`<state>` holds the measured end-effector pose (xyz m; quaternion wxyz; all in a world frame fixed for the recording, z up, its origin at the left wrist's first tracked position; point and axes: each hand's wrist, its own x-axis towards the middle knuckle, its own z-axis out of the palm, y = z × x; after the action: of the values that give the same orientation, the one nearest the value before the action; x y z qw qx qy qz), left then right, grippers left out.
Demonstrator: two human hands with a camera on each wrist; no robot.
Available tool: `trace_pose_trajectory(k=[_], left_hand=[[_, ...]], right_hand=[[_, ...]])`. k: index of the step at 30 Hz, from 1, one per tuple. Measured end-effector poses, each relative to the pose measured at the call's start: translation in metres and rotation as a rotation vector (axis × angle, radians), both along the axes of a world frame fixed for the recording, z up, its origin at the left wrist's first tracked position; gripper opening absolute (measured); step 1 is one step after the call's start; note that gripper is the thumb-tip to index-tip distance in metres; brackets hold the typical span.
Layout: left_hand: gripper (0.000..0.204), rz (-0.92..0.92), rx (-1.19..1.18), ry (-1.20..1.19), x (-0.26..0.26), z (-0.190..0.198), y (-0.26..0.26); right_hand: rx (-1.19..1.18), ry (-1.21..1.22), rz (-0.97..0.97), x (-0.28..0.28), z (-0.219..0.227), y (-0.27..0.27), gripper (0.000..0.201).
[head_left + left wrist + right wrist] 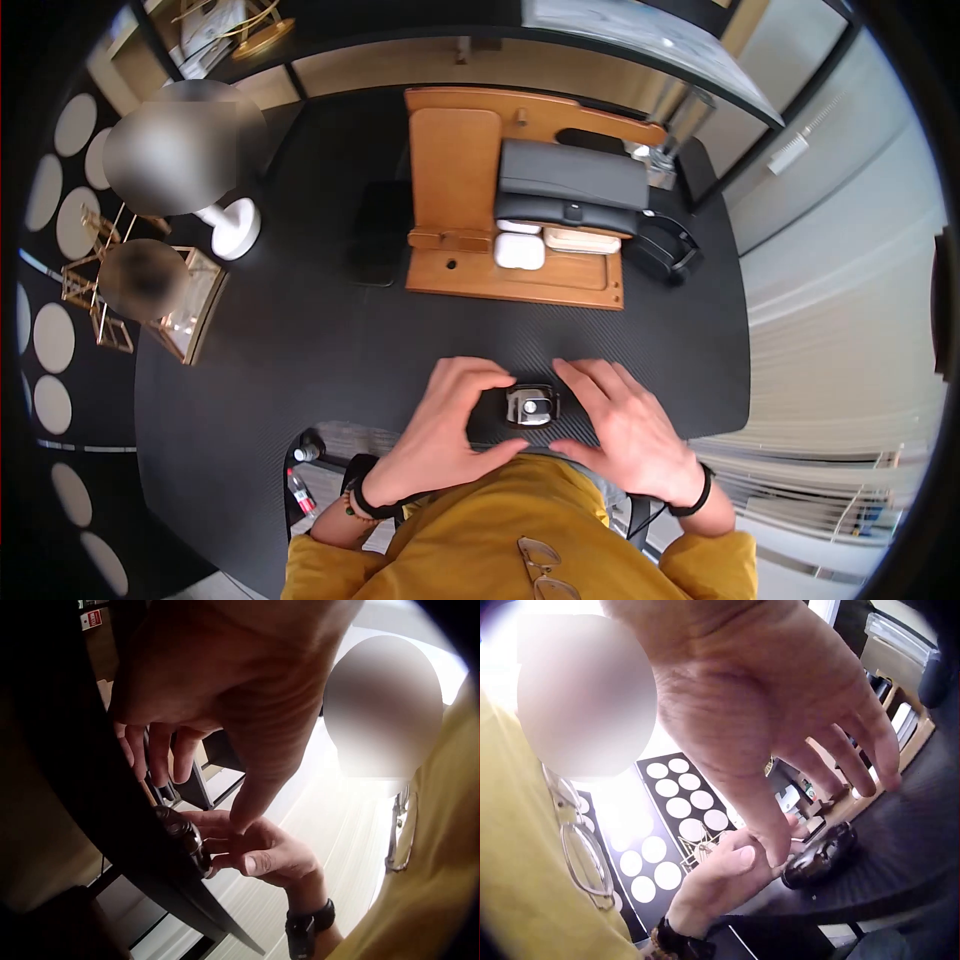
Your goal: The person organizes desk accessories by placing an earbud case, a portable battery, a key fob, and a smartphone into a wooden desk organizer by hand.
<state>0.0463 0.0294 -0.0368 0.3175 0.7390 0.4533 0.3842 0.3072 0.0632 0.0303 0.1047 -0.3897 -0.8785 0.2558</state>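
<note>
A small black and silver device (532, 405) lies on the dark table near its front edge, between the two hands. The left hand (447, 425) is at its left with fingers and thumb spread in a loose curve, holding nothing. On the other side the right hand (628, 425) curves the same way, also holding nothing. The left wrist view has the device (184, 836) beyond the left hand (225, 690), beside the right hand's fingers. In the right wrist view, the device (820, 855) sits below the right hand (772, 712).
A wooden organizer (470, 285) stands behind the hands, holding a grey case (573, 173) and a white earbud case (520, 251). Headphones (665, 248) lie at its right. A white lamp base (236, 229) and a gold-framed box (205, 305) are at the left.
</note>
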Motion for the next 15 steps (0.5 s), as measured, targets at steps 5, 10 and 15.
trace_pose_trajectory(k=[5, 10, 15], left_hand=[[0.079, -0.043, -0.027, 0.068, 0.003, -0.017, 0.005], [0.072, -0.071, -0.022, 0.057, 0.001, -0.026, 0.009], [0.069, -0.073, -0.001, 0.053, 0.001, -0.029, 0.009]], right_hand=[[-0.008, -0.035, -0.075, -0.006, -0.022, -0.008, 0.087], [0.028, 0.026, -0.102, -0.005, -0.037, -0.009, 0.076], [0.022, 0.051, -0.129, -0.001, -0.051, -0.008, 0.072]])
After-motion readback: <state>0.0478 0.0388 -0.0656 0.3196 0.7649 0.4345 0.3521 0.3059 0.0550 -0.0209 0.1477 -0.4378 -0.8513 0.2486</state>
